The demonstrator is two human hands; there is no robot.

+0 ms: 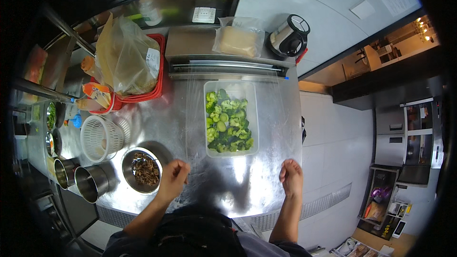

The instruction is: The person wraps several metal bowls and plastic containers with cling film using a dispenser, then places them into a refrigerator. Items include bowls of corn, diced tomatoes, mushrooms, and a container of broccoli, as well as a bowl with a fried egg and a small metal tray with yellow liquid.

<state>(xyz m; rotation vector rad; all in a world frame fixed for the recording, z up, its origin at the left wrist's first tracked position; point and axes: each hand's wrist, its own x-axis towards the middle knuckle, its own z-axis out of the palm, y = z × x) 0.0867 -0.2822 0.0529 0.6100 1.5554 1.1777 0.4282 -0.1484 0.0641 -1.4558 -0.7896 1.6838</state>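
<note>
A sheet of clear cling film (195, 121) stretches from the metal wrap dispenser (225, 67) towards me, over a clear plastic container (256, 121) of broccoli florets (228, 123). My left hand (175, 176) pinches the film's near left corner, beside a steel bowl (125, 175) of cooked brown pieces. Its near right corner is between the closed fingers of my right hand (292, 176), by the table's right edge. The film is so clear that its near edge is hard to make out.
On the steel table (221, 182), a white plastic basket (101, 139) and steel pots (91, 184) stand at left. Behind them are red baskets (161, 67) with a large plastic bag (125, 57). A bagged pale block (239, 41) and an electric kettle (290, 37) stand at the back.
</note>
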